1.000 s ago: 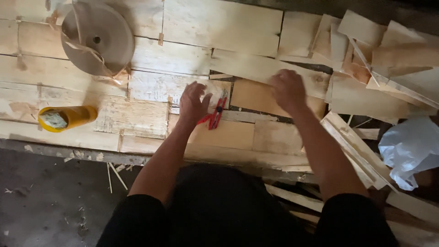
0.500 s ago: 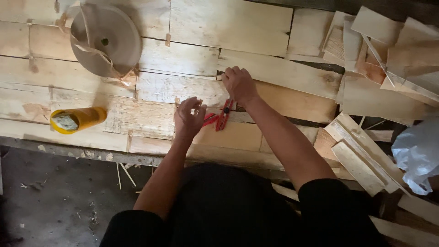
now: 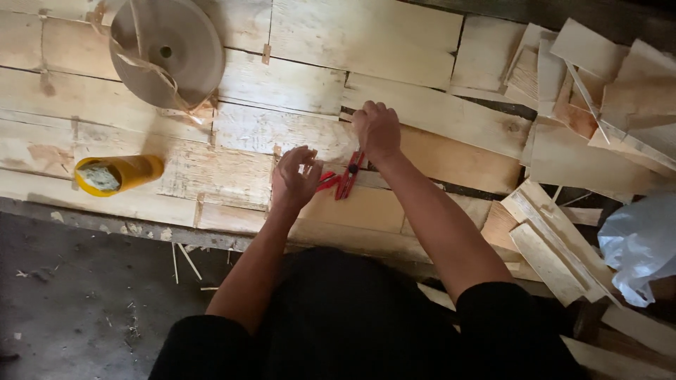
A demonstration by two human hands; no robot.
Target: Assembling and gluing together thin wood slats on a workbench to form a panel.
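Fig.: right hand [image 3: 377,129] closed w/ red-handled pliers [image 3: 343,179] beneath, left hand [image 3: 294,180] pinching small scrap; pliers likely stiff, light—grip by handles.

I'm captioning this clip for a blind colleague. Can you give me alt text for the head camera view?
Seen from above, a person's right hand presses on pale wooden sheets beside a red-handled tool, while the left hand pinches a small pale piece. To the left lie a yellow cup and a tape roll; wood offcuts pile up on the right.

Red-handled pliers [image 3: 345,177], lying on pale wooden boards, between the two hands, handles slightly spread
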